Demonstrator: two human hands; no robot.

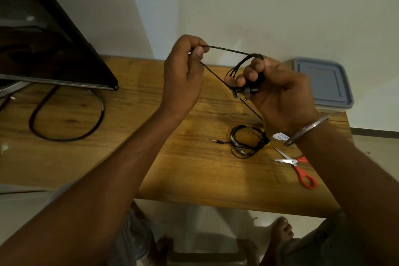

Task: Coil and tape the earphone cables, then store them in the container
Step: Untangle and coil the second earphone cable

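**A:** What's biggest here?

**B:** The wooden surface (pixel 190 170), warm brown with visible grain, lying below both hands. Beyond the left hand (pixel 183 75) stands a dark glossy screen (pixel 43 39) on a curved metal stand.

**A:** And the container?

**B:** A squarish plastic container (pixel 323 84) with rounded corners and a grey-blue lid, closed, on the surface just beyond the right hand (pixel 278 93).

**A:** What are the hands doing?

**B:** Both are raised above the surface, gripping a thin black earphone cable (pixel 226 50). The left hand pinches one strand between thumb and fingers; that strand runs taut across to the right hand. The right hand is curled, with several loops wound round its fingers and the earbuds bunched at its palm. A metal bangle (pixel 306 130) circles the right wrist.

**A:** Anything smaller?

**B:** Below the right hand, on the surface, lies a second coiled earphone (pixel 246 140), round, black, bound with a bit of yellow tape, its jack plug sticking out toward the left. Beside it, nearer the right forearm, lie open scissors (pixel 295 165) with orange handles, and a small white roll with writing (pixel 280 136), partly hidden by the wrist.
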